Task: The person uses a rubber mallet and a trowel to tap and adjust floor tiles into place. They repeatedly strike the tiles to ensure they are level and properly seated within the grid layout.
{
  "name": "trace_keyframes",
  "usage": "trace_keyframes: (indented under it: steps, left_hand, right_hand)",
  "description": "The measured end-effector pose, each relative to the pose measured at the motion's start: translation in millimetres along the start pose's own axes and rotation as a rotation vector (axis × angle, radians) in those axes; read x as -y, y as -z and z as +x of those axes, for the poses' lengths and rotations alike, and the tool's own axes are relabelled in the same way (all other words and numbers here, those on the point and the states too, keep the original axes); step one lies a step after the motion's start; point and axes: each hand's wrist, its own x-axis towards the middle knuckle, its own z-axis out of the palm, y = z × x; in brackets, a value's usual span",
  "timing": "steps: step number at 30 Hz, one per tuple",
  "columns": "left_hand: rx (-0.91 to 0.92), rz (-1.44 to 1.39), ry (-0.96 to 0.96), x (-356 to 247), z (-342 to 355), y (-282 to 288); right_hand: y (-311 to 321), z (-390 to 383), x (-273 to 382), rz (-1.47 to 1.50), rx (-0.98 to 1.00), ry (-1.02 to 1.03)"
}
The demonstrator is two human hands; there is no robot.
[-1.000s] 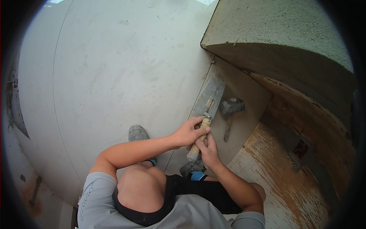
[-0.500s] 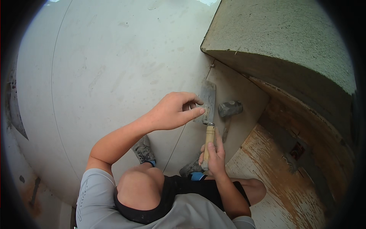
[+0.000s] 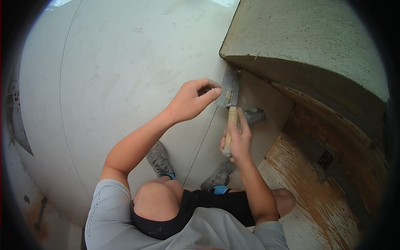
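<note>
My right hand (image 3: 240, 139) is wrapped round the wooden handle of a trowel (image 3: 232, 118), with the index finger stretched along it. The flat grey blade points away from me toward the corner of the concrete block, and a small pale lump of mortar (image 3: 229, 96) sits on it near the handle. Just left of the blade is my left hand (image 3: 195, 99), its fingers curled and the thumb closed toward the index finger. What those fingers hold, if anything, is hidden. A black-headed mallet (image 3: 255, 116) lies right of the trowel, its handle mostly covered by my right hand.
Large pale floor tiles (image 3: 125, 75) with thin joints spread ahead and left. A rough concrete block (image 3: 300, 37) overhangs at the upper right. Beside my right knee, a brown-stained board (image 3: 291, 166) meets a wall with a small recessed box (image 3: 326, 159). My shoes (image 3: 160, 160) rest on the tiles.
Both hands have moved away from me, taking the trowel forward until its blade reaches near the block's corner. My right hand now covers more of the mallet's handle.
</note>
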Motion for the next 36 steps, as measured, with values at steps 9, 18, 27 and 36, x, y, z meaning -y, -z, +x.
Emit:
trace_keyframes:
  steps: [9,18,27,36]
  left_hand:
    - [-0.111,-0.003,-0.009,11,4,13]
    - [-0.079,0.296,-0.068,50,22,-18]
    - [0.060,1.371,-0.596,105,57,-35]
    - [0.289,1.855,-0.646,128,82,-56]
  right_hand:
    - [16,-52,-50,0.103,-0.022,-0.048]
    - [21,-25,-36,0.024,-0.008,-0.007]
    - [50,-42,2,0.003,0.086,0.017]
    - [80,-64,0,-0.129,-0.043,0.076]
